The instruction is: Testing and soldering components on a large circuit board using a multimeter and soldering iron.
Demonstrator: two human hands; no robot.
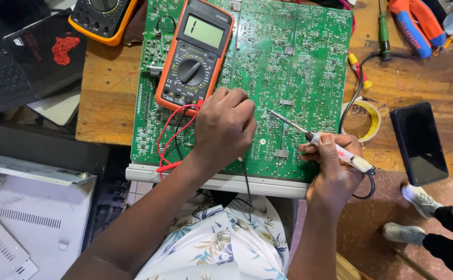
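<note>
Head view: a soldering iron (335, 150) is pinched between the fingers (324, 142) of the right hand (333, 173), held like a pen. Its long axis runs from the handle, low and to the right of those fingers, up and to the left toward its metal tip (269, 111), which is seen just at or above the green circuit board (288, 78); whether contact is made cannot be told. The cord (366, 189) is looped off behind the right hand.

The left hand (225, 127) is laid on the board with its fingers (237, 98) curled and pressed together; a thin dark lead (246, 179) trails out below the hand, but what is pinched inside cannot be told. The tip lies just to the right of the left hand's knuckles, near but apart, so the working spot is flanked by both hands, with the left fingers nearer to it than the right ones.

Up and left of the left fingers an orange multimeter (194, 57) rests on the board, its red wires (172, 137) looping down beside the left wrist. On the wooden surface (107, 93), right of the right hand, a solder roll (364, 120) and a dark phone (418, 142) are seen.
</note>
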